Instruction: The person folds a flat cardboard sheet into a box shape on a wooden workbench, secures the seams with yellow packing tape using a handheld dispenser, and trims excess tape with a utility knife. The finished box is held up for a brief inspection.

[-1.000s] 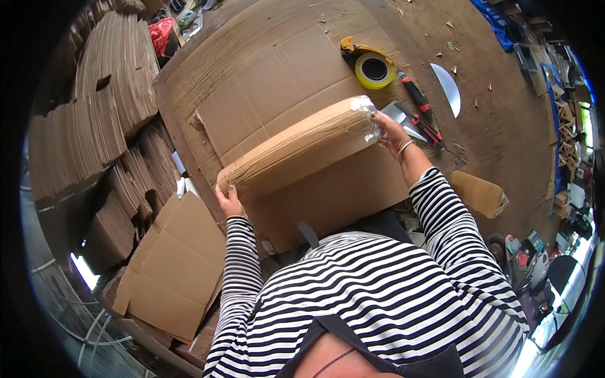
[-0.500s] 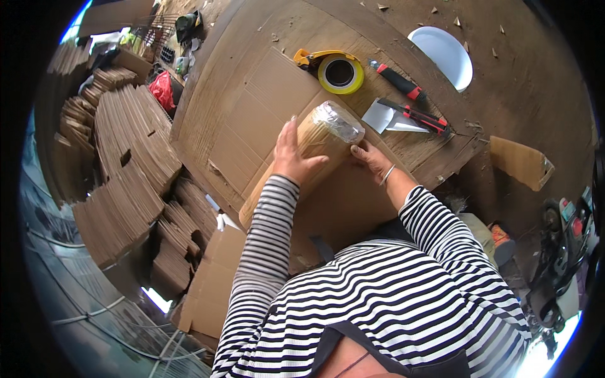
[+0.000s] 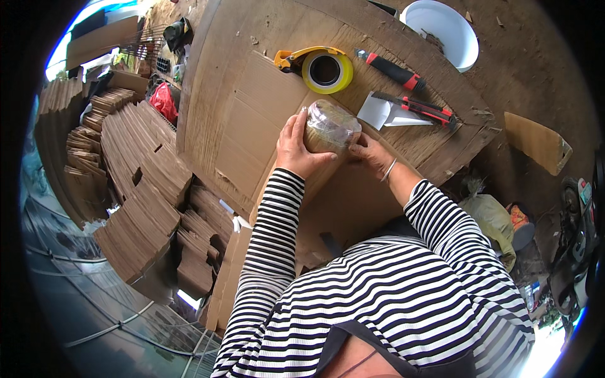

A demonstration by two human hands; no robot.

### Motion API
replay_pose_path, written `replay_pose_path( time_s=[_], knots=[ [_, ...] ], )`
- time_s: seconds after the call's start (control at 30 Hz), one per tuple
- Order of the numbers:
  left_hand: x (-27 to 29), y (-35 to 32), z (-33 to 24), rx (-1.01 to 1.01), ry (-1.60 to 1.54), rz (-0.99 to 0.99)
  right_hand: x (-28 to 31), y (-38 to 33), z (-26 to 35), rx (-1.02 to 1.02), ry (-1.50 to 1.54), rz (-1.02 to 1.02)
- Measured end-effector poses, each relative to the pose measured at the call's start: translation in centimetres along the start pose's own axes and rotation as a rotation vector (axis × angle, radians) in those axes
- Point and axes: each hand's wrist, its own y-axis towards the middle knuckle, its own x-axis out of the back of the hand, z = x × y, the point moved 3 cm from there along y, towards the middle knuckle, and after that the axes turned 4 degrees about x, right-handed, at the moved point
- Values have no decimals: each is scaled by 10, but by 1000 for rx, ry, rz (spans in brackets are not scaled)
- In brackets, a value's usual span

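Observation:
A long brown package [image 3: 330, 126], its end covered in shiny clear tape or film, is tilted so that this end faces up. My left hand [image 3: 297, 148] grips its left side, fingers up along it and thumb across the near side. My right hand [image 3: 373, 157] holds the right edge of the same end between thumb and fingers; some of those fingers are hidden. Under the package lies flat brown cardboard [image 3: 343, 205]. Just beyond it is a yellow tape dispenser [image 3: 305, 55] with a roll of yellow tape [image 3: 342, 71].
On the wooden board [image 3: 211, 94] lie a red-and-black cutter [image 3: 394, 70], another knife [image 3: 423, 110] and white paper [image 3: 373, 113]. A white bucket [image 3: 463, 41] stands at the far right. Stacked cardboard sheets [image 3: 135, 230] fill the left; a loose cardboard piece [image 3: 535, 142] lies right.
The package has tipped up so that its taped end now faces more upward. My left hand has shifted toward that end; my right hand keeps its hold. The whole view has shifted slightly.

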Motion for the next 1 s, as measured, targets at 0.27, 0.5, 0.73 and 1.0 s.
replay_pose_path(
  time_s=[0.27, 0.5, 0.73, 1.0],
  knots=[
    [-4, 1, 5, 1, -18, -9, -1, -1, 1, -39, -11, -18],
    [0, 2, -1, 27, 6, 25, 1, -1, 2, -21, -21, -23],
    [-2, -2, -3, 44, 132, 19, 1, -7, 9, 195, -156, -131],
    [-2, -83, 36, 228, 207, -6, 79, -148, 13, 278, -1256, -695]
  ],
)
